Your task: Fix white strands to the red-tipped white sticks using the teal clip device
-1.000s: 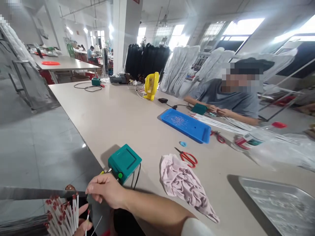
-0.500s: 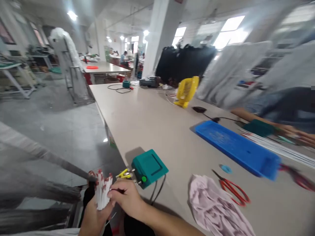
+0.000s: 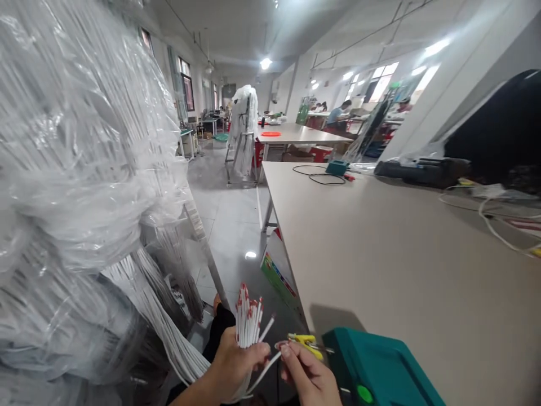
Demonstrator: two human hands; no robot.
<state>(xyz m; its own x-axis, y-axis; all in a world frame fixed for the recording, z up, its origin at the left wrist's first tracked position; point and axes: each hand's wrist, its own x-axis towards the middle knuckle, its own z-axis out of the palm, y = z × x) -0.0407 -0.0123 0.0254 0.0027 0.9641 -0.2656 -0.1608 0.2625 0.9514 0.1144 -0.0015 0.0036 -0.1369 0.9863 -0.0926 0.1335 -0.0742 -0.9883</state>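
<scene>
A bundle of white cables (image 3: 247,321) with reddish ends stands upright in my left hand (image 3: 234,361), whose fingers are wrapped round it. The cables trail down and left from my hand. With thumb and finger, my right hand (image 3: 310,375) pinches the end of a single white cable (image 3: 270,365) just right of the bundle. Close beyond that hand, yellow-handled clips (image 3: 310,344) stick out from a teal box (image 3: 384,366) with a green button (image 3: 364,393), at the table's near edge.
Plastic-wrapped cable hanks (image 3: 88,135) hang on a rack at the left. The beige table (image 3: 359,242) runs away to the right. On its far end lie a second teal box (image 3: 337,167) and a black device (image 3: 422,171). A printed carton (image 3: 276,273) sits below the table's edge.
The view has swung left, bringing the wrapped hanks in and leaving the fan, blue tray and scissors out. My right hand has come away from the bundle with one cable's end.
</scene>
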